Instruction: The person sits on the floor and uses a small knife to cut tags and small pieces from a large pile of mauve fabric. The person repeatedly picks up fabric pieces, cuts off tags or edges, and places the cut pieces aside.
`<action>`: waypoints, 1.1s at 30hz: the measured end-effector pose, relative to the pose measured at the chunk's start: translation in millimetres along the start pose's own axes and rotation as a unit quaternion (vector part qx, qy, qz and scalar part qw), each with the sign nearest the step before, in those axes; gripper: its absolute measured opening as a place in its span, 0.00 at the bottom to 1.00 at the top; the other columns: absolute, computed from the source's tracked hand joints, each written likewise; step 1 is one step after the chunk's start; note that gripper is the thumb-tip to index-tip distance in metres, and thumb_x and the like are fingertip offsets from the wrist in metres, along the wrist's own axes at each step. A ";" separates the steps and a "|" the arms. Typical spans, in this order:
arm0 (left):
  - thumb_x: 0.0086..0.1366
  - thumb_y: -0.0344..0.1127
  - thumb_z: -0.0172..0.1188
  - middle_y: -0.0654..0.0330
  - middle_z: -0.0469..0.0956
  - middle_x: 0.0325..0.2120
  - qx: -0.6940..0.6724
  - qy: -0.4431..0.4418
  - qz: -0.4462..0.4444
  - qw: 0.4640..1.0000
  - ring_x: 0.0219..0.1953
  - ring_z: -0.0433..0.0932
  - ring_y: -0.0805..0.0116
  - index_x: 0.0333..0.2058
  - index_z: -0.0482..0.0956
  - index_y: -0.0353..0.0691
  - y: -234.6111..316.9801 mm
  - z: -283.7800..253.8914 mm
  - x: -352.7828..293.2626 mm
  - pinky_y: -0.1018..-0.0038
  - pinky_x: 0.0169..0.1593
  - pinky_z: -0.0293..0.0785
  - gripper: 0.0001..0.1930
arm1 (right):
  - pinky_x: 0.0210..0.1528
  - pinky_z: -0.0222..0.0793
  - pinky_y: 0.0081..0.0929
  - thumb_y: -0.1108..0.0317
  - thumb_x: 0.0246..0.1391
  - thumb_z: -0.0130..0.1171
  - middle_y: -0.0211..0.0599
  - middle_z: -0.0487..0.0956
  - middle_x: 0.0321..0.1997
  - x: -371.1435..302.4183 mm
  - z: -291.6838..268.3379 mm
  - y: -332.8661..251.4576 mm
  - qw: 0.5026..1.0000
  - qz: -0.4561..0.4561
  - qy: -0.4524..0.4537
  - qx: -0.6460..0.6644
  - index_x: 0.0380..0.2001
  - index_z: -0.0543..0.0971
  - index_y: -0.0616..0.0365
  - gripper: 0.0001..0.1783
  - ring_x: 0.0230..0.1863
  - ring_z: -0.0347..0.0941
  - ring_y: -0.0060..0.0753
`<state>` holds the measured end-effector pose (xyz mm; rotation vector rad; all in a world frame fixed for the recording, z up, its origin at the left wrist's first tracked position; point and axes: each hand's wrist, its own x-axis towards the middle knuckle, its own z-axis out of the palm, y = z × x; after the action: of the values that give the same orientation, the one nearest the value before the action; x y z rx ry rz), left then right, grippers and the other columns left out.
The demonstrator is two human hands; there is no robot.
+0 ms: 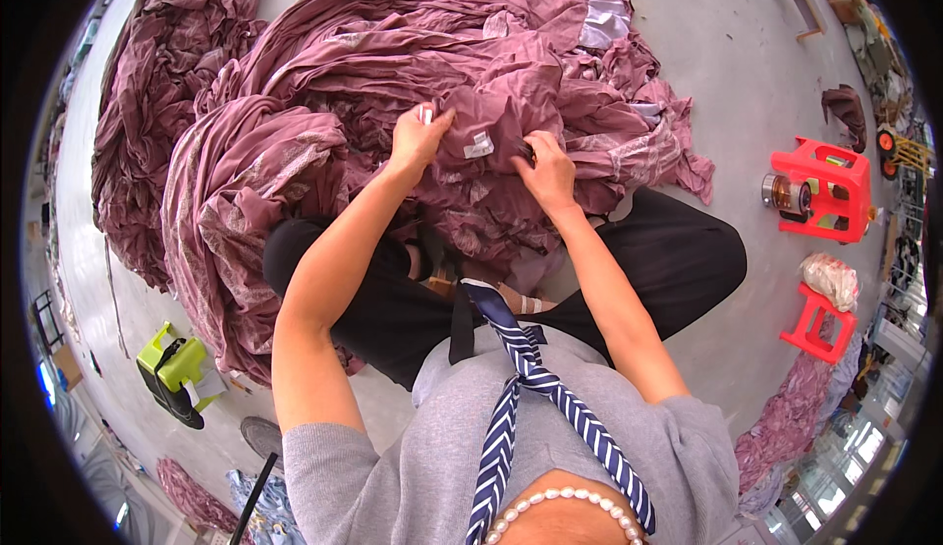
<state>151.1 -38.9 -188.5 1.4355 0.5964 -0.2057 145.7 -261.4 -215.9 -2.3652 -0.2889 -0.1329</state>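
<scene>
A large heap of dusty-pink cloth with paler patterned bands lies in front of me and over my lap. My left hand pinches a fold of it, and a small white bit shows at its fingers. To the right, my right hand is closed at the same piece of cloth. A small dark object shows at its fingertips; I cannot make out its kind. Between the hands the cloth is spread, with a white label on it.
A red stool stands at the right, with a metal-and-glass cylinder beside it. Nearer is a second red stool bearing a plastic bag. At left is a green stool with a dark item over it. More pink cloth lies at lower right.
</scene>
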 end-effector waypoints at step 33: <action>0.64 0.37 0.52 0.69 0.72 0.22 -0.237 -0.235 -0.111 0.936 0.12 0.55 0.85 0.34 0.74 0.45 90.1 -8.1 -40.3 0.86 0.15 0.49 0.05 | 0.29 0.68 0.24 0.60 0.54 0.55 0.35 0.75 0.23 110.4 -104.5 -43.7 0.995 -0.070 -0.032 0.058 0.36 0.72 0.60 0.14 0.25 0.74 0.30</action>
<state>158.4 -26.5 -90.5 0.8062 0.3742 -0.5302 240.7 -284.2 -91.5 -2.2366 -0.4814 -0.1046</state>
